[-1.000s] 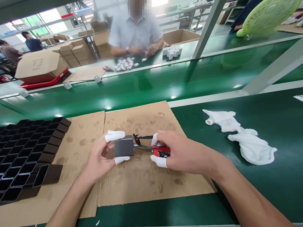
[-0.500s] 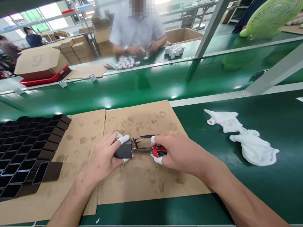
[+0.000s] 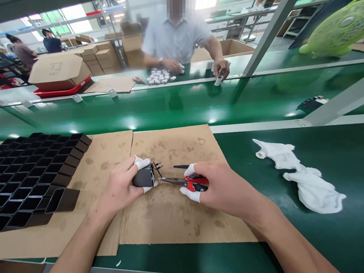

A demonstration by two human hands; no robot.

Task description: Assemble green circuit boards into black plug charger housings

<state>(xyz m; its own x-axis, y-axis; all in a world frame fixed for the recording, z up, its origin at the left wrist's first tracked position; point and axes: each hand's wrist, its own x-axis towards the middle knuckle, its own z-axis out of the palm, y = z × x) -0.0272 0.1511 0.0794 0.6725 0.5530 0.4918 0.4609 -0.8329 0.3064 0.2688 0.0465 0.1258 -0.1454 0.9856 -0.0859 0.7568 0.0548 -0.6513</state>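
My left hand, with white finger cots on its fingertips, is closed around a black plastic housing lying on its side. Thin dark wires stick out of the housing's right end. My right hand, also in finger cots, grips red-and-black needle-nose pliers. Their jaws point left, and the tips are just right of the housing, close to a wire; whether they touch it I cannot tell. Above the pliers a thin black pointed tool lies on the cardboard sheet, partly behind my right fingers.
Rows of black rectangular housings stand to the left. White cloth gloves lie on the green table at right. Beyond runs a green conveyor, where a co-worker's hand holds a white part. A green fan stands back right.
The pliers' tips have come away from the housing's end, and the housing is turned a little. The co-worker's hand has reached over the conveyor with a white part. The whole view has shifted slightly.
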